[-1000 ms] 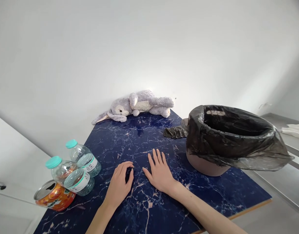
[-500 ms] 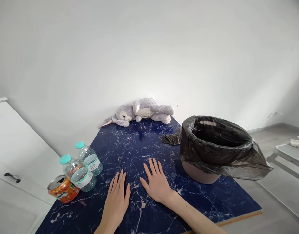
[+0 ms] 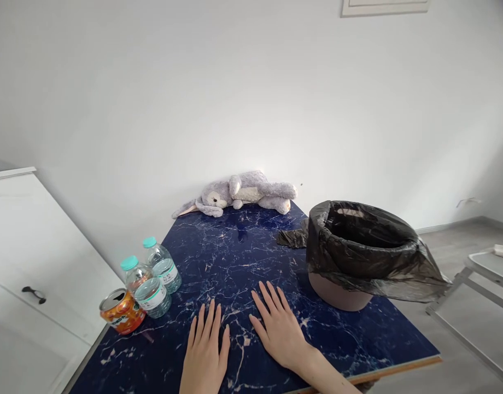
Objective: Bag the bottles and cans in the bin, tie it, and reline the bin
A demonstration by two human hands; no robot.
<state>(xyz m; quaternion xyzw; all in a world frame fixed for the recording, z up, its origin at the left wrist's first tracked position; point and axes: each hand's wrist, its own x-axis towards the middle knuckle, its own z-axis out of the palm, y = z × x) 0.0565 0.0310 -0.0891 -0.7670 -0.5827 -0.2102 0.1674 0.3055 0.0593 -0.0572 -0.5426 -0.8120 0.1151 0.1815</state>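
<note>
My left hand (image 3: 206, 350) lies flat on the dark blue marbled table (image 3: 230, 262), fingers stretched forward and holding nothing. Beside it, my right hand (image 3: 278, 328) also rests palm down with its fingers spread. To the left stand two clear plastic bottles with turquoise caps, a nearer bottle (image 3: 147, 290) and a farther bottle (image 3: 164, 268). An orange drink can (image 3: 124, 314) with an open top is next to the nearer one. Right of my right hand is a trash bin (image 3: 337, 293) lined with a black plastic bag (image 3: 358, 268).
A grey plush rabbit (image 3: 239, 194) lies on its side at the table's far end against the wall. Crumpled black plastic (image 3: 292, 238) sits left of the bin. A white cabinet (image 3: 38, 262) stands at left, a folding chair (image 3: 489, 273) at right.
The view has shifted slightly, so the bottles, can and hands appear a little farther right. Both hands stay flat on the table, and I see no object moved.
</note>
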